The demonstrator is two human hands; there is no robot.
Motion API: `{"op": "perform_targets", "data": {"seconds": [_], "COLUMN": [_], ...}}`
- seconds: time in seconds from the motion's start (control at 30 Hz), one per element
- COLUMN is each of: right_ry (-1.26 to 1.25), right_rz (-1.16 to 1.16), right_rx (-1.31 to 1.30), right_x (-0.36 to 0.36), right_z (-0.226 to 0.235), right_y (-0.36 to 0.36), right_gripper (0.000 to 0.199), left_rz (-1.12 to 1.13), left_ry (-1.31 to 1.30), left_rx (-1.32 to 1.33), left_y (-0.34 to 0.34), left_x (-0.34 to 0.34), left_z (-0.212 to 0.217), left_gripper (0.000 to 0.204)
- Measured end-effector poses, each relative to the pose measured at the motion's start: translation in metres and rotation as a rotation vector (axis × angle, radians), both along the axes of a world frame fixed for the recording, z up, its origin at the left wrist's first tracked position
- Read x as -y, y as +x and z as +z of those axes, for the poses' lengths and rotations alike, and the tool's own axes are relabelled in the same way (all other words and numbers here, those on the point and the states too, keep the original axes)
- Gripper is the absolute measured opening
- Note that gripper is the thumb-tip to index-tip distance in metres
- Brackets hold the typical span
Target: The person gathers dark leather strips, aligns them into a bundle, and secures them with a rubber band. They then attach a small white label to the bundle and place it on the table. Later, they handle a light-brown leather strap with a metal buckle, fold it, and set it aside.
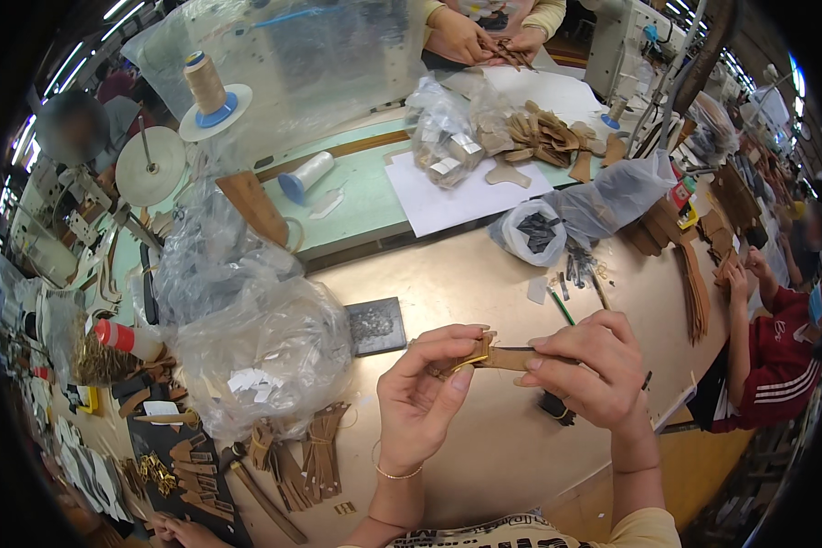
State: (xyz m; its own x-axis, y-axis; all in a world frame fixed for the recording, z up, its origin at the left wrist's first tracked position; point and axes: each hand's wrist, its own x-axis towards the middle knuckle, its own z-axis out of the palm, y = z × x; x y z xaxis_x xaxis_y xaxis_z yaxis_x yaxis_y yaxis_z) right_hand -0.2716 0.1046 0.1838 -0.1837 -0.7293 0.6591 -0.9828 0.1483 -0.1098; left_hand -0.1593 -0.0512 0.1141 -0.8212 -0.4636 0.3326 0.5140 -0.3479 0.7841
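Observation:
Above the middle of the table, my left hand [432, 379] is closed on a short brown leather strap [507, 357] at its end with a gold-coloured metal buckle [473, 361]. My right hand [594, 365] pinches the strap's other end between thumb and fingers. A thin dark strip [521, 349] lies along the strap's upper edge there; whether it is attached cannot be seen. Past my hands is a dark square slab [376, 326]. A green pencil-like stick [561, 306] lies beyond my right hand, and a small black bundle [557, 407] sits below it.
Left are a large clear plastic bag [256, 356], bundled brown leather strips [322, 447], a hammer [269, 502] and a pile of gold buckles [158, 473]. A bag of black strips [537, 233] stands ahead. Co-workers' hands [470, 36] work across the table; another person [781, 352] is right.

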Motion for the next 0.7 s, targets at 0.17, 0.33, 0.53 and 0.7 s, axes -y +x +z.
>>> {"op": "perform_targets", "data": {"seconds": [0.17,0.33,0.53,0.7], "right_ry": [0.014,0.025,0.050,0.031], "right_rz": [-0.014,-0.016,0.050,0.064], "right_rx": [0.010,-0.004,-0.040,-0.060], "right_x": [0.000,-0.002,-0.008,-0.014], "right_z": [-0.002,-0.002,0.004,0.009], "right_y": [0.001,0.004,0.006,0.013], "right_gripper": [0.024,0.024,0.022,0.022], "left_rz": [-0.015,-0.099,-0.171,-0.124], "left_ry": [0.049,0.235,0.379,0.198], "left_rx": [-0.042,-0.077,-0.091,-0.077], "left_y": [0.000,0.000,0.000,0.005], "left_x": [0.003,0.003,0.003,-0.004], "left_z": [-0.002,-0.006,-0.003,0.010], "left_gripper": [0.024,0.022,0.025,0.035]}}
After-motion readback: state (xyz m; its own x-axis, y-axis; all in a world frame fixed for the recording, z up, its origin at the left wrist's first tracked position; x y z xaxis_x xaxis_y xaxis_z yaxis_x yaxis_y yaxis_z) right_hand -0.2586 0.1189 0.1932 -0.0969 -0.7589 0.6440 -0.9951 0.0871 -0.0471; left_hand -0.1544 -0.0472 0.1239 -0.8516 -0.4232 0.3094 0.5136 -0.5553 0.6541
